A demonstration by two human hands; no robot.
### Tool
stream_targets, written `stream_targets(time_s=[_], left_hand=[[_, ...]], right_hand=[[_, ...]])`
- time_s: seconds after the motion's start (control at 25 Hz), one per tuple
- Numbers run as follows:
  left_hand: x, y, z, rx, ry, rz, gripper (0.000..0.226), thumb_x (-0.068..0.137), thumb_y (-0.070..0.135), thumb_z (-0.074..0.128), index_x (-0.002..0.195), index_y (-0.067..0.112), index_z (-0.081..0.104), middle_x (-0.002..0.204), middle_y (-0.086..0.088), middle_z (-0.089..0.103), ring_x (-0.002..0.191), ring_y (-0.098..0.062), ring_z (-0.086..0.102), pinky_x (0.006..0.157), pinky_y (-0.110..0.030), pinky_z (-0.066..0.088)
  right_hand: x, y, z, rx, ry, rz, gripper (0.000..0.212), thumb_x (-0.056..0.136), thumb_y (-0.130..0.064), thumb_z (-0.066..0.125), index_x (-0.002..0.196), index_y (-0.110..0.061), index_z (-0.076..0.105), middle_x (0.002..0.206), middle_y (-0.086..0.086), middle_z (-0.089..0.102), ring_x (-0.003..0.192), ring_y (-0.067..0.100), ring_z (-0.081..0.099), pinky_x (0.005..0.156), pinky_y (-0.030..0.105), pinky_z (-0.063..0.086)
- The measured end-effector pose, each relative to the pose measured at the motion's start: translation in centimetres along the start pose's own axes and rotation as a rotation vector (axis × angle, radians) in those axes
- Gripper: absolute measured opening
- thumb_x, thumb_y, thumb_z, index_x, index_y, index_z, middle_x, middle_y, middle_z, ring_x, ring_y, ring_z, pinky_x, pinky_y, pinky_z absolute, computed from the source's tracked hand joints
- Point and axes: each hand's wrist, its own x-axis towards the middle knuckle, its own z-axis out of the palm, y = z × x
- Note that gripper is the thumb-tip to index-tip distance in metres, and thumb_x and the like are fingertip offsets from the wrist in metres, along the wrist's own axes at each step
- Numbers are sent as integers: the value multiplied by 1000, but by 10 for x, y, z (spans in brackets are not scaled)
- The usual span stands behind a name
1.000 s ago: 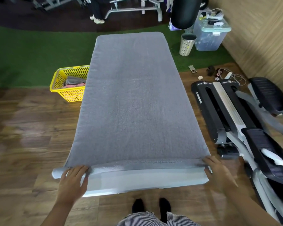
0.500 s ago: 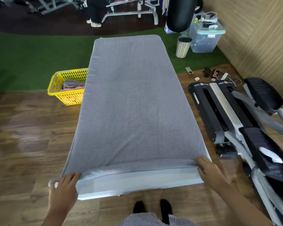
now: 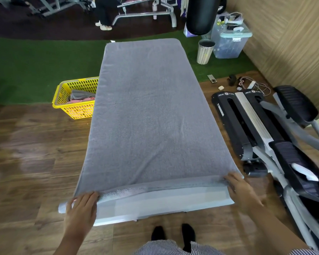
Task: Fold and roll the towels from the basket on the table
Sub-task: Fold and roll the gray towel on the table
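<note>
Beside table (image 3: 155,203), yellow basket (image 3: 75,111) holds crumpled towels (image 3: 81,97).

no legible text, machine label blurred

A plain grey towel (image 3: 151,115) covers a pale grey-white table (image 3: 164,203); at nine o'clock a yellow slotted basket (image 3: 75,100) holds grey and pink cloth. At one o'clock stands a cream ribbed bin (image 3: 205,52), at three a black-and-silver exercise machine (image 3: 261,133); floor brown wood-grain (image 3: 31,153), turf green (image 3: 35,70)
</note>
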Motion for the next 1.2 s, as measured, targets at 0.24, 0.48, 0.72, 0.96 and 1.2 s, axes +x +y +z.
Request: stream_targets(time_s=[0.24,0.48,0.72,0.96,1.2], left_hand=[[4,-5,1,10,-82,-8,36,78,19,38,106,18,61,95,0,68,90,-20,58,86,-44,38],[-3,-22,-4,72,-136,56,55,62,9,27,108,25,53,91,4,62,88,-17,51,75,-49,41],[2,-12,-4,32,-71,-85,31,85,22,41,99,12,68,99,-8,66,88,-31,64,74,-47,45],[-2,-18,4,5,-124,-70,46,74,25,37,105,9,67,103,-9,64,94,-29,57,86,-46,43],[8,-21,-5,-66,-129,18,30,81,27,39,99,24,62,90,7,64,84,-15,57,72,-45,42]], right_hand=[[7,-4,-5,18,-11,42,36,72,11,64,103,-6,68,105,9,66,82,33,66,70,39,55],[14,-9,-6,-19,-164,117,15,86,-10,48,91,-9,63,93,3,61,86,25,57,74,34,47],[10,-29,-6,-122,10,19,31,72,9,65,101,-2,61,102,10,59,84,34,64,62,35,51],[1,-21,-1,-85,-112,79,38,84,0,53,121,-6,56,126,7,53,105,34,58,76,40,50],[-3,-20,-10,-116,-21,209,21,89,-14,50,107,-11,61,108,2,60,81,29,60,58,30,38]])
